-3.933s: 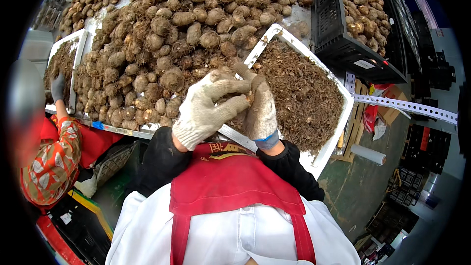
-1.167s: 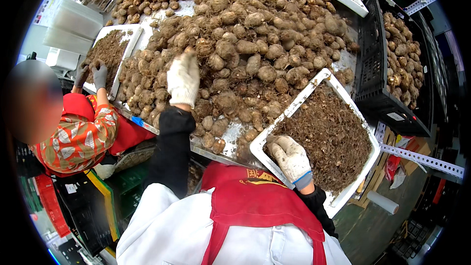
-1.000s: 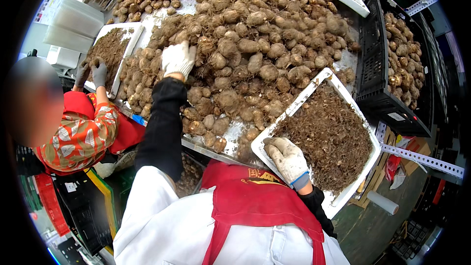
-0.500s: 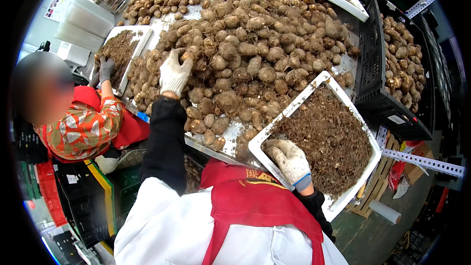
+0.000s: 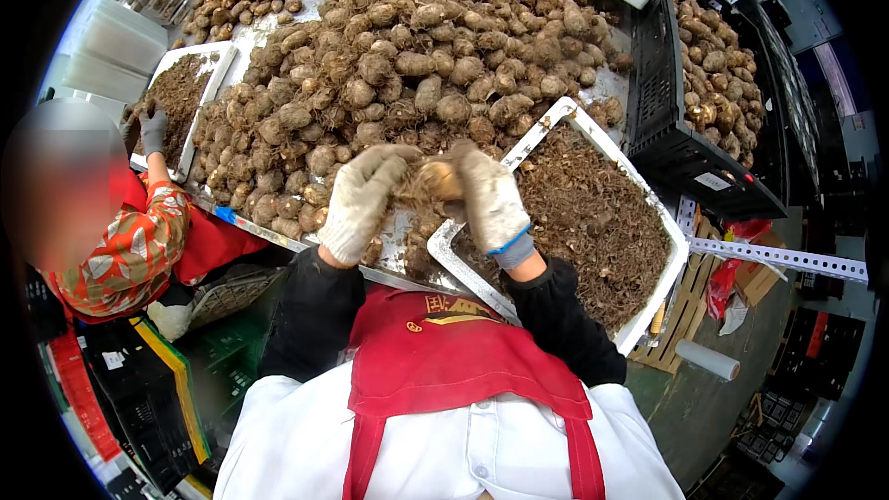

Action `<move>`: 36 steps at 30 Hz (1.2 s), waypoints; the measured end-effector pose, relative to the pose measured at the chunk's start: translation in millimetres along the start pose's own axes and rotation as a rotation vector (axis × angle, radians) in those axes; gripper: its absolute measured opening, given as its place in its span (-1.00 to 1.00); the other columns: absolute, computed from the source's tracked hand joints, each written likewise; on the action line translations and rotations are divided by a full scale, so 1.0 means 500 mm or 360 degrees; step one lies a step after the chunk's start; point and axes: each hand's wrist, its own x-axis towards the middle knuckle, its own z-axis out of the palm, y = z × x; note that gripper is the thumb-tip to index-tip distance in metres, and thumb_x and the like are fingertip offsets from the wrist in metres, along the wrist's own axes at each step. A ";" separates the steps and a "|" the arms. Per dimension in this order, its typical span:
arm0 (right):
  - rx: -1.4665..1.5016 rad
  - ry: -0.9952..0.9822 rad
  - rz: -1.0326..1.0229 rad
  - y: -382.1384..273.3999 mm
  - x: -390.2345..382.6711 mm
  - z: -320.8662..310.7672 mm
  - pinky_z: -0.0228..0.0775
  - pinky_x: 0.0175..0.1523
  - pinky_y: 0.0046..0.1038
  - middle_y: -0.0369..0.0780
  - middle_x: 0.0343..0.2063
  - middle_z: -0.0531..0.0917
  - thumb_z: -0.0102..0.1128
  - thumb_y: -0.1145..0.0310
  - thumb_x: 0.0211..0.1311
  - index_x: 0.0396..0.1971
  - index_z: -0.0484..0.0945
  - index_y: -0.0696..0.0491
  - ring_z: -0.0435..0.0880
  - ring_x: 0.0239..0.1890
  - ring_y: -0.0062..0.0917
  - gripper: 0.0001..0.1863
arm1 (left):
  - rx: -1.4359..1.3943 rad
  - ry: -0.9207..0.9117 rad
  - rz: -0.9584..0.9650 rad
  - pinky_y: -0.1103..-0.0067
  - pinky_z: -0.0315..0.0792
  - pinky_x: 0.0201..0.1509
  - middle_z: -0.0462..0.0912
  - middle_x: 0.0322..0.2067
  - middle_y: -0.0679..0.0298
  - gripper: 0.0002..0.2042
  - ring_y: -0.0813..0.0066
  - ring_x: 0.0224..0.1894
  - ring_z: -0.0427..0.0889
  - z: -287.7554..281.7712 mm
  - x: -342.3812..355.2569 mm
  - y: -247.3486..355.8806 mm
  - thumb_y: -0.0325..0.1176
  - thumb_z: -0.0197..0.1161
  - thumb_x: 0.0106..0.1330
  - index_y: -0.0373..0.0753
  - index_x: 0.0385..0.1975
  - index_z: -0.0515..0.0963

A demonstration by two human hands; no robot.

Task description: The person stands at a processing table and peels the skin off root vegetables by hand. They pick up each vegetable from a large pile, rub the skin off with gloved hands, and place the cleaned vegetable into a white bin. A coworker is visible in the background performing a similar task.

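My left hand (image 5: pixel 361 199), in an off-white knit glove, is closed on a hairy brown tuber (image 5: pixel 431 181) with a paler yellowish side. My right hand (image 5: pixel 489 204), gloved with a blue cuff band, grips the same tuber from the right. They meet over the near edge of a large pile of similar root-covered tubers (image 5: pixel 389 65), at the corner of a white foam tray (image 5: pixel 653 301) holding loose dark root scraps (image 5: pixel 593 231). Some of the tuber is hidden by my fingers.
A co-worker (image 5: pixel 130 231) at the left works with grey-gloved hands over a second tray (image 5: pixel 199 130). A black crate of tubers (image 5: pixel 671 157) is at the right, above a perforated metal bar (image 5: pixel 778 253). Stacked crates (image 5: pixel 130 398) are lower left; a plastic roll (image 5: pixel 706 359) lies lower right.
My left hand has come back from the pile toward me with a tuber. My right hand has risen from the tray's corner to meet it, and both now hold it.
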 end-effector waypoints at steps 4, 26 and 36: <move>0.1340 -0.0010 0.1363 -0.028 -0.031 -0.015 0.38 -0.52 -0.70 -0.33 -0.26 0.72 -0.24 -0.27 0.56 0.15 0.58 0.06 0.57 -0.50 -0.73 -0.30 | 0.1756 0.0183 0.0863 0.39 0.53 0.16 0.61 0.09 0.02 -0.68 0.19 0.09 0.62 -0.037 0.040 -0.099 -0.44 0.21 0.37 -0.33 0.11 0.60; 0.0540 0.0319 0.0998 -0.030 -0.104 -0.065 0.54 -0.04 -0.30 -0.12 -0.15 0.72 -0.09 0.06 0.61 0.08 0.57 0.20 0.69 -0.20 -0.36 -0.51 | 0.0376 -0.0150 0.0618 0.49 0.56 -0.18 0.65 -0.23 0.22 -0.70 0.42 -0.26 0.66 0.134 0.007 -0.036 -0.30 0.26 0.44 -0.32 0.07 0.63; 0.1035 0.0452 0.1458 -0.015 -0.130 -0.054 0.53 -0.26 -0.46 -0.27 -0.31 0.69 -0.12 -0.04 0.61 -0.02 0.61 0.13 0.65 -0.28 -0.56 -0.48 | 0.1191 -0.0136 0.1163 0.33 0.56 -0.20 0.64 -0.30 0.12 -0.85 0.06 -0.24 0.66 0.165 0.005 -0.068 -0.36 0.31 0.37 -0.20 -0.14 0.60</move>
